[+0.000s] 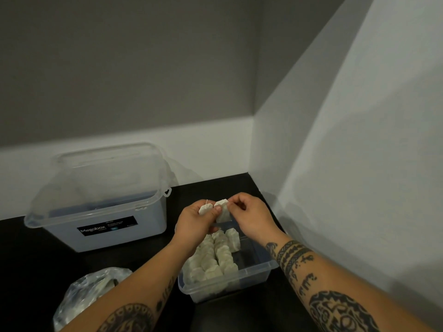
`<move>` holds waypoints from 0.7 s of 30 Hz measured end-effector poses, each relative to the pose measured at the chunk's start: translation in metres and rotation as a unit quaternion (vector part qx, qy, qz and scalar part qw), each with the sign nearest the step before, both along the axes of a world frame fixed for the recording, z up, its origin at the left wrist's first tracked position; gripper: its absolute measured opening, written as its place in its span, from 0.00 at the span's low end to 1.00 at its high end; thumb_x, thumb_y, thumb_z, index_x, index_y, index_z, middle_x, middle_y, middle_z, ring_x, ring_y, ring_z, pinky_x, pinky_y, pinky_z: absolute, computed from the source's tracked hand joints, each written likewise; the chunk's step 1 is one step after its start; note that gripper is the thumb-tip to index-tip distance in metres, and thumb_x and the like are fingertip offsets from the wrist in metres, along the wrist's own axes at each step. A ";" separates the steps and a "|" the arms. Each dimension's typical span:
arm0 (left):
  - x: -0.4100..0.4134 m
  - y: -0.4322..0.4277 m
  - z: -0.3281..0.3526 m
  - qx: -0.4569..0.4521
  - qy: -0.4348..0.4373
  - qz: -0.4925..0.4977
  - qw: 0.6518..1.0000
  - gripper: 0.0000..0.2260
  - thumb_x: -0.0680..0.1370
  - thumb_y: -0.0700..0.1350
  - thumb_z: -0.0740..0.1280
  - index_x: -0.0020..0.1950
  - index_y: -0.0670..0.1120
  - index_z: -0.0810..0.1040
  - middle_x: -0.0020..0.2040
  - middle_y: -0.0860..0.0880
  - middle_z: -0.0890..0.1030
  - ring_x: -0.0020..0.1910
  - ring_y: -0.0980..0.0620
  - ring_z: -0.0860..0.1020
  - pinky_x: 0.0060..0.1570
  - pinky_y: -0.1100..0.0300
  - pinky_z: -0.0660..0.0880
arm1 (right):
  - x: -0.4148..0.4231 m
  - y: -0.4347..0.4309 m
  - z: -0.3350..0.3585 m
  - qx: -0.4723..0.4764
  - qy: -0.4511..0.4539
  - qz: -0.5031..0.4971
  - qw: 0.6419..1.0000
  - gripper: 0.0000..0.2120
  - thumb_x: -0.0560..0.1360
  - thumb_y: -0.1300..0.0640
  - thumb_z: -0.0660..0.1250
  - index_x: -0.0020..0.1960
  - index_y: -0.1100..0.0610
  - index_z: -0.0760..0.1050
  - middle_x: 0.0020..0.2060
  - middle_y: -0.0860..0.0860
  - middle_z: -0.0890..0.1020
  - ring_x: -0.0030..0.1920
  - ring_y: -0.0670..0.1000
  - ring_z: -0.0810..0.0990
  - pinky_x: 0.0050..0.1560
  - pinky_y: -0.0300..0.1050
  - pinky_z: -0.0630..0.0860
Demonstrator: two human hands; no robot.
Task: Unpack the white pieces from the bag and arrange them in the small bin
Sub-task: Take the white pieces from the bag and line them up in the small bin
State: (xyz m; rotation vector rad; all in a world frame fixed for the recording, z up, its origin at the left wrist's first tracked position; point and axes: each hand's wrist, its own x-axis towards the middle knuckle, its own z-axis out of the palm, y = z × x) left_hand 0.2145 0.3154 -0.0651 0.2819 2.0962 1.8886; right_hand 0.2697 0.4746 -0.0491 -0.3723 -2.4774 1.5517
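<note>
Above the small clear bin [251, 275], my left hand [194, 221] holds a white piece [205, 209] between thumb and fingers. My right hand [251, 218] pinches the top of a second white piece [223, 213] that hangs down right beside the first. Several white pieces [215, 256] stand packed in rows in the left part of the bin; its right part shows bare bottom. The clear plastic bag [88, 295] lies at the lower left on the black table, with a few pale pieces dimly visible inside.
A large clear lidded storage box [100, 200] with a black label stands at the back left. The black table [31, 259] ends at a white wall behind and a white panel [359, 164] close on the right.
</note>
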 end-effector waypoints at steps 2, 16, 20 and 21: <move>0.001 0.000 0.003 0.008 -0.009 0.003 1.000 0.04 0.80 0.46 0.72 0.52 0.49 0.85 0.46 0.45 0.86 0.47 0.40 0.86 0.50 0.41 0.84 | 0.000 -0.001 -0.001 -0.015 0.007 0.004 1.000 0.06 0.81 0.51 0.68 0.56 0.49 0.80 0.47 0.44 0.83 0.48 0.42 0.82 0.46 0.35 0.77; 0.008 -0.006 0.004 0.022 -0.023 -0.001 0.999 0.04 0.80 0.44 0.72 0.52 0.47 0.86 0.44 0.47 0.86 0.42 0.50 0.84 0.46 0.53 0.84 | 0.004 -0.005 -0.007 -0.007 -0.019 0.011 1.000 0.04 0.78 0.50 0.71 0.53 0.46 0.81 0.46 0.44 0.85 0.47 0.43 0.83 0.50 0.42 0.82; 0.006 -0.007 0.003 0.004 -0.015 0.021 1.000 0.04 0.80 0.44 0.72 0.54 0.50 0.84 0.47 0.46 0.86 0.46 0.48 0.86 0.45 0.53 0.85 | 0.004 -0.006 -0.008 0.013 -0.044 -0.020 0.999 0.03 0.79 0.53 0.71 0.52 0.49 0.82 0.44 0.44 0.84 0.45 0.43 0.83 0.46 0.40 0.81; 0.004 -0.009 0.002 0.002 -0.020 0.034 0.999 0.05 0.80 0.45 0.72 0.54 0.51 0.84 0.48 0.45 0.85 0.46 0.47 0.85 0.45 0.52 0.85 | 0.004 -0.006 -0.009 0.029 -0.057 -0.031 0.997 0.03 0.79 0.54 0.71 0.52 0.50 0.82 0.44 0.44 0.84 0.45 0.42 0.82 0.44 0.36 0.78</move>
